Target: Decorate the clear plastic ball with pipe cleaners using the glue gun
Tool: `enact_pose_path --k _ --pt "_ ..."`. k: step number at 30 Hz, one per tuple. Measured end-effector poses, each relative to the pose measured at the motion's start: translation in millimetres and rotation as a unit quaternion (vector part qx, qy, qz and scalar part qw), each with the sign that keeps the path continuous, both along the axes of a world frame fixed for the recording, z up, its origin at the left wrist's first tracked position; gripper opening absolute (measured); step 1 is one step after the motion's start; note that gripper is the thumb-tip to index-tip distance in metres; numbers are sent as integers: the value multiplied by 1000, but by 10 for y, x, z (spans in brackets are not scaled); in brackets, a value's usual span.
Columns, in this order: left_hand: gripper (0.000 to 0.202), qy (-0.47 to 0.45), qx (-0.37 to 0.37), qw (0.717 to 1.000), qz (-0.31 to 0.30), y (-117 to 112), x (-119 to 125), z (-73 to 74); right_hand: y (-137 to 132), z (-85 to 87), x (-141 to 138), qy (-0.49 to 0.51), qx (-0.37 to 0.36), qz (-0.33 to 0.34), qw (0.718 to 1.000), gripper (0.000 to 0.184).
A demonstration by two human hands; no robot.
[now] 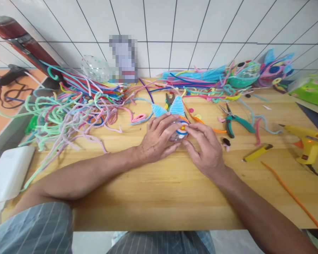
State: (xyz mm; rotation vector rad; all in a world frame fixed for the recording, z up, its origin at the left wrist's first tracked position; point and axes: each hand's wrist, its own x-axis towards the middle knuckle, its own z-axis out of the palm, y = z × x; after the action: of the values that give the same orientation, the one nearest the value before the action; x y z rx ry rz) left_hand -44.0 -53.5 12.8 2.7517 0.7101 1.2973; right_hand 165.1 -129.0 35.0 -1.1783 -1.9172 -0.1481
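A small clear ball [174, 137] sits between my two hands over the middle of the table. Light-blue fuzzy pipe-cleaner ears [177, 106] rise from its top, and a blue-and-white ringed disc [181, 132] is on its front. My left hand [159, 137] wraps around the ball's left side, fingers over the top, hiding part of it. With bent fingers, my right hand [205, 146] grips the right side; its index fingertip touches a tiny yellow piece [183, 127] at the disc's centre. Orange pipe cleaner [219, 131] lies just behind the right hand.
Tangled pipe cleaners [69, 116] cover the left. Teal-handled pliers [240, 123], a yellow cutter knife [257, 152] and a yellow glue gun [308, 141] lie right. Decorated balls [243, 74] stand at the back. A white power bank [10, 173] is near left.
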Motion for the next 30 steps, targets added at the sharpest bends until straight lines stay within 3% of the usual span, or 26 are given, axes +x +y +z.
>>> enact_pose_path --k 7,13,17,20,23,30 --pt "77 -51 -36 998 -27 21 -32 -13 0 -41 3 16 -1 -19 1000 69" --pt "52 -152 -117 981 20 10 -99 28 60 -164 29 36 -49 -7 998 78" --pt "43 -200 -226 951 60 33 -92 -8 87 -205 40 57 -48 -2 997 85" --pt "49 -207 -310 924 77 60 -57 -56 97 -208 34 62 -56 8 996 82" --pt "58 -198 -365 909 39 76 -16 -86 107 -222 31 63 -54 12 996 79" --pt "82 -205 -399 893 -1 103 25 -163 106 -256 -3 140 -67 14 988 81"
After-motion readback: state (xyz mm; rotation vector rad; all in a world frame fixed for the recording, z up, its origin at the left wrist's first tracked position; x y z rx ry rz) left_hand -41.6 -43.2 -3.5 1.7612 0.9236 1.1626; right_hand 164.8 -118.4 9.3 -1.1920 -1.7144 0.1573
